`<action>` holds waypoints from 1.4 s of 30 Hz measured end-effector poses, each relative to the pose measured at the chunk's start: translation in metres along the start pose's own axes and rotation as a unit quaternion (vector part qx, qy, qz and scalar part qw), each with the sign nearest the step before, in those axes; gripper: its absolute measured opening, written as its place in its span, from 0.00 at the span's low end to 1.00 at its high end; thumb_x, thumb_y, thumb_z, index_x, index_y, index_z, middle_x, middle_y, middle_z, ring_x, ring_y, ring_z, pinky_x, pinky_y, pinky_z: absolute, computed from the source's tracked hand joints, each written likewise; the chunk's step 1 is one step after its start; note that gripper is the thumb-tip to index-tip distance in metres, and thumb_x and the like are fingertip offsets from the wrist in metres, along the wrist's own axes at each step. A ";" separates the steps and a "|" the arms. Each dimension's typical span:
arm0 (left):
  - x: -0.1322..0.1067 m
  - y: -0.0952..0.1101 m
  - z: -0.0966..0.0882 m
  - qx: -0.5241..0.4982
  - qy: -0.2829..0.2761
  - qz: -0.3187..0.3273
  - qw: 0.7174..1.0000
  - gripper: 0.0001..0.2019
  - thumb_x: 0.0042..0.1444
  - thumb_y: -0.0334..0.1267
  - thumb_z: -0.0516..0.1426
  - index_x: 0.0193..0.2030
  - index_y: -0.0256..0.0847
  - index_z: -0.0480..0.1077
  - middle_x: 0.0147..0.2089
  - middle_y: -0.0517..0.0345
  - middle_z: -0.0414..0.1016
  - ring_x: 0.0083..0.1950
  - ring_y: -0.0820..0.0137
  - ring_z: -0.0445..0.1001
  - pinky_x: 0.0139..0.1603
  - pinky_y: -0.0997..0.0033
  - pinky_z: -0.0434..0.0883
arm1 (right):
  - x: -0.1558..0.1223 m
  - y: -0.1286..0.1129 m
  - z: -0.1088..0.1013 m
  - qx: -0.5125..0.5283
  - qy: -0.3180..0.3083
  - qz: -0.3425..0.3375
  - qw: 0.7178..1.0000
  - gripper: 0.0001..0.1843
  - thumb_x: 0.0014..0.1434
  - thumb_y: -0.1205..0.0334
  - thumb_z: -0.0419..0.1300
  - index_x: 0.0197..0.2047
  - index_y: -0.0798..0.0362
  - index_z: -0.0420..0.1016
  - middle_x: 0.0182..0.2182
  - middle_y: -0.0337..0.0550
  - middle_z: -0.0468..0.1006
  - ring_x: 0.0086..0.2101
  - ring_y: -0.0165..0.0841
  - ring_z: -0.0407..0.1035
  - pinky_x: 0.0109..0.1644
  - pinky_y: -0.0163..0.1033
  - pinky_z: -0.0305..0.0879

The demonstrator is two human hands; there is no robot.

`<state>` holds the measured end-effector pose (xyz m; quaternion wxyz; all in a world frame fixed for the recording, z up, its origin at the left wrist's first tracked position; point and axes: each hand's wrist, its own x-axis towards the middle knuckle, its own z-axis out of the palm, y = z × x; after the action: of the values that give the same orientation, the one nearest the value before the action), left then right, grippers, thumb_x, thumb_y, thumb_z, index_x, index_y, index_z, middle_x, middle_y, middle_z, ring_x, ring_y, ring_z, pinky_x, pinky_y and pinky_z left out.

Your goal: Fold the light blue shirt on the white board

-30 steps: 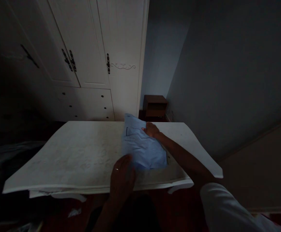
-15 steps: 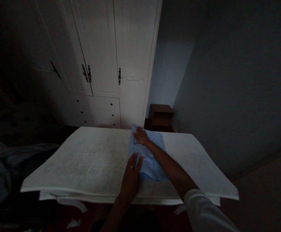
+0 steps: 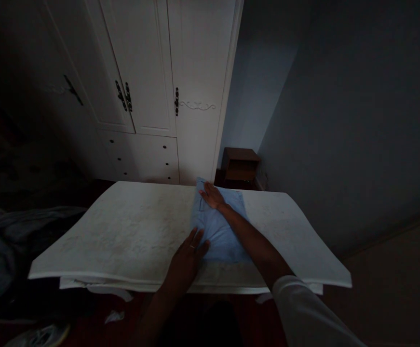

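Matt, creased cloth on a mottled tabletop; from the cloth, I view a wood-look nightstand at 1 o'clock, smooth-panelled wardrobe at 11.

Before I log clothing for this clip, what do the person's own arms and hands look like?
The left hand wears a thin, pale ring, with no sleeve in view. The right hand shows no ring; on that side, a pale sleeve leaves the forearm bare. Neither wears a glove.
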<state>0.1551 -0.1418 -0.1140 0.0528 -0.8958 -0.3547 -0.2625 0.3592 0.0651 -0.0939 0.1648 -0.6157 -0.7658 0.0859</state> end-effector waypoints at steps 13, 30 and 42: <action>0.036 0.009 -0.074 -0.060 -0.103 -0.075 0.990 0.19 0.67 0.44 0.45 0.52 0.39 0.73 0.48 0.47 0.79 0.51 0.60 0.76 0.54 0.53 0.71 | 0.010 -0.022 -0.015 -0.032 -0.002 0.046 0.998 0.34 0.70 0.45 0.36 0.65 0.61 0.59 0.66 0.59 0.59 0.65 0.46 0.51 0.66 0.54 0.49; 0.076 0.004 0.001 -0.013 -0.165 0.055 0.985 0.41 0.59 0.66 0.42 0.68 0.34 0.56 0.70 0.35 0.55 0.72 0.49 0.49 0.70 0.40 0.40 | 0.046 -0.009 0.005 -0.046 -0.042 0.011 0.998 0.37 0.68 0.41 0.35 0.71 0.55 0.50 0.70 0.55 0.49 0.68 0.46 0.42 0.68 0.54 0.41; 0.073 0.007 0.007 -0.062 -0.133 0.032 0.989 0.38 0.56 0.66 0.48 0.69 0.51 0.55 0.72 0.48 0.51 0.72 0.46 0.48 0.69 0.37 0.40 | 0.050 0.006 0.005 -0.010 -0.033 0.011 0.999 0.36 0.69 0.42 0.31 0.71 0.53 0.48 0.70 0.46 0.50 0.68 0.37 0.43 0.69 0.48 0.43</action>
<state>0.2075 -0.1006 -0.0826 -0.0424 -0.9351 -0.3130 -0.1604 0.3533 0.1153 -0.0936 0.1322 -0.6225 -0.7649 0.0998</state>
